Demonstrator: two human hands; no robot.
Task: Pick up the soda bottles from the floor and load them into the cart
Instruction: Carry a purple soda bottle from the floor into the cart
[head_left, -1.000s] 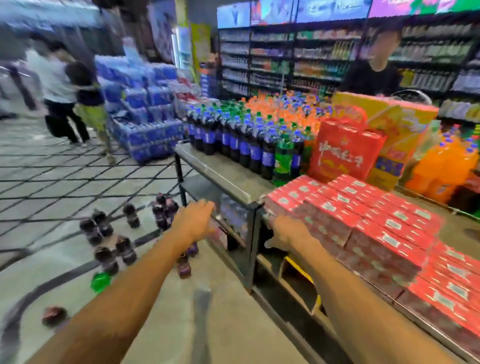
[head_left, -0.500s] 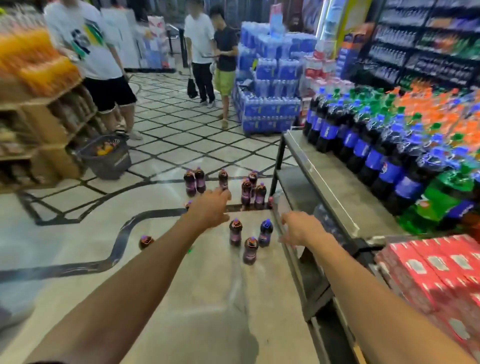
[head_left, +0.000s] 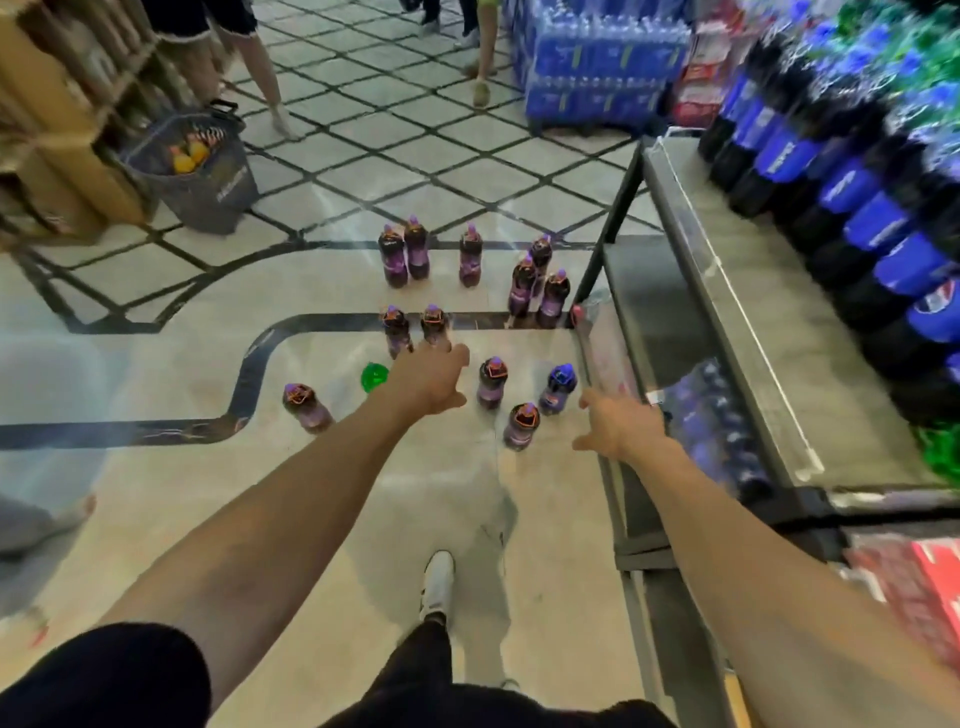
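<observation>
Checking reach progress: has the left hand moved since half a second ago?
Yes. The left hand has gone forward across the black floor stripe, reaching the purple-capped bottles there.

The shop is bright, with light from above. The shiny floor (head_left: 156, 322) shows white glare. The big bottles (head_left: 852, 171) at the right edge look smeared and blurry. The floor's lines bend near the edges.

Left hand (head_left: 428, 382) and right hand (head_left: 618, 426) extend forward, empty, fingers loosely spread. Soda bottles (head_left: 491, 382) stand upright on the floor (head_left: 156, 322) between and beyond both hands. Cart (head_left: 727, 291) stands beside the right hand.
</observation>
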